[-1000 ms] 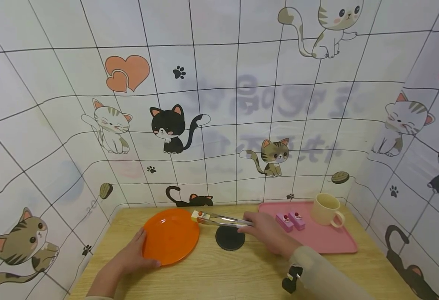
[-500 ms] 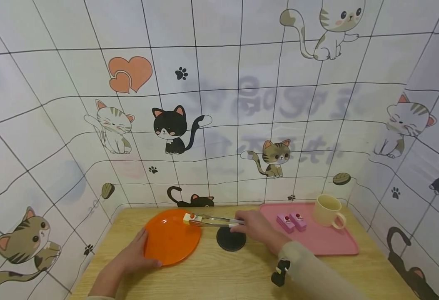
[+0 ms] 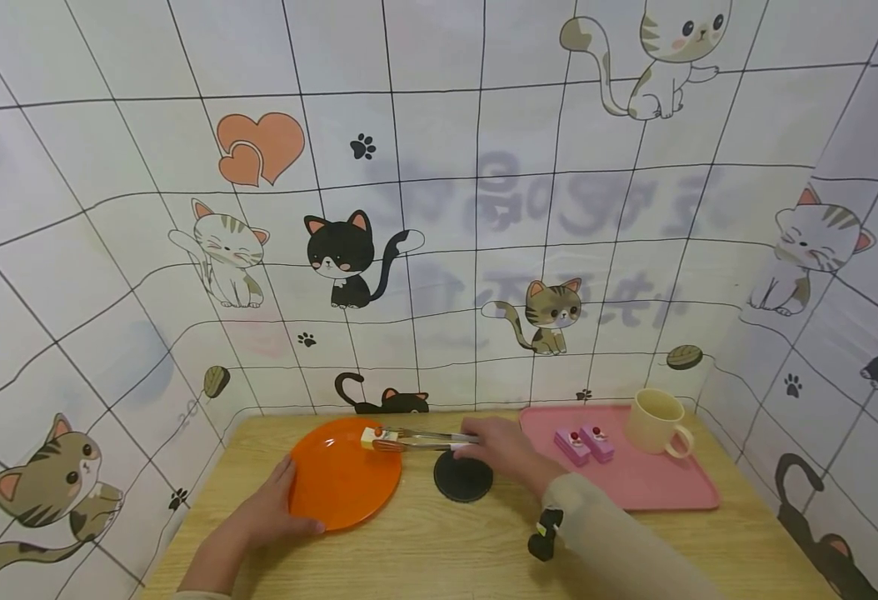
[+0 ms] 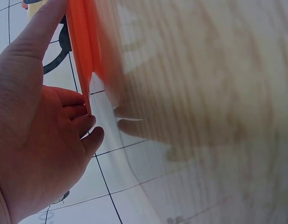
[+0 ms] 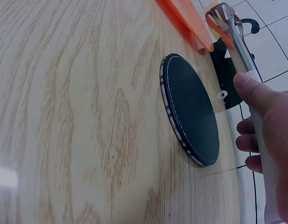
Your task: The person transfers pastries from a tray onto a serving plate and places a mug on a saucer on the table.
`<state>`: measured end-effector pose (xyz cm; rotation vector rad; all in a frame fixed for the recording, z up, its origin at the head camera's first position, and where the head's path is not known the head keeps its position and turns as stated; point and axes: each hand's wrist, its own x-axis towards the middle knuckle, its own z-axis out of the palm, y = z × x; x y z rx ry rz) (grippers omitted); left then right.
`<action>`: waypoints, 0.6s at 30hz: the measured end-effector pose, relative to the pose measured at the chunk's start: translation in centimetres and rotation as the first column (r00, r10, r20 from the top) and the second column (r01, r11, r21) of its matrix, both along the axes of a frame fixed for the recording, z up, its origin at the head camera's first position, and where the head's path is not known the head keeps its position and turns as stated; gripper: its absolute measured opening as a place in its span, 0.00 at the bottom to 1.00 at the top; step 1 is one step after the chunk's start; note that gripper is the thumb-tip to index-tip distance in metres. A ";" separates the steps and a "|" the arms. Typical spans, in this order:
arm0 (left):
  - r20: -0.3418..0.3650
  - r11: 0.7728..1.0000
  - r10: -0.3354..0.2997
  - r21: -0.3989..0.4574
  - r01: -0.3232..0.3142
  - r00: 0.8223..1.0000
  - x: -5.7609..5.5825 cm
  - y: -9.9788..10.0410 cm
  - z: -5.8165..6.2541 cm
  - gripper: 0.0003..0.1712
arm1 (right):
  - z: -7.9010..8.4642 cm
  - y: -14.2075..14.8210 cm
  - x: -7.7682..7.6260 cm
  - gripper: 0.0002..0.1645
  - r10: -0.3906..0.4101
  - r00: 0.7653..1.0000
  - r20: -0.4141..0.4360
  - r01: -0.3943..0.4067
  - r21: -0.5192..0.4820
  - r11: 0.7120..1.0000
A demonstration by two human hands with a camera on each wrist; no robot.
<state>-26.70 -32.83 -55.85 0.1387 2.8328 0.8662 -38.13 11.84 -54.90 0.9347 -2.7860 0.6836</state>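
Note:
My left hand grips the rim of an orange plate from its left and near side; the left wrist view shows its fingertips at the edge. The fingers of my right hand are wrapped round a pair of metal tongs, which point left. Between the tongs' tips is a small toy cake, yellow and white with an orange-red topping. It is over the far right part of the plate; whether it touches the plate I cannot tell.
A black round coaster lies on the wooden table beneath the tongs. On the right, a pink tray bears two pink toy cakes and a cream mug. Cat-patterned sheeting rises behind the table and at both sides.
My right hand has moved left with the tongs, taking the small cake from the plate's right edge to over the plate. The left hand keeps its place on the rim.

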 end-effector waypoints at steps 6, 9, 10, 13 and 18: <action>0.016 1.000 0.012 -0.006 -0.012 1.000 -0.1 0.0 0.0 0.83 | 0.1 -1.1 -0.5 0.24 0.011 1.000 -0.001 -0.011 -0.003 1.000; 0.010 1.000 0.009 -0.004 -0.009 1.000 0.0 0.0 0.0 0.83 | 0.1 -1.7 -0.7 0.23 0.021 1.000 0.011 -0.021 -0.011 1.000; 0.006 1.000 0.006 -0.003 -0.006 1.000 0.1 0.0 0.1 0.83 | 0.1 -1.9 -0.8 0.22 0.022 1.000 0.012 -0.022 -0.007 1.000; 0.002 1.000 0.001 0.002 -0.001 1.000 0.1 0.0 0.1 0.82 | 0.0 -2.4 -1.0 0.22 0.021 1.000 0.013 -0.021 0.013 1.000; 0.002 1.000 0.000 0.005 0.000 1.000 0.1 0.1 0.1 0.82 | -0.2 -3.1 -1.4 0.22 0.024 1.000 -0.002 -0.024 0.017 1.000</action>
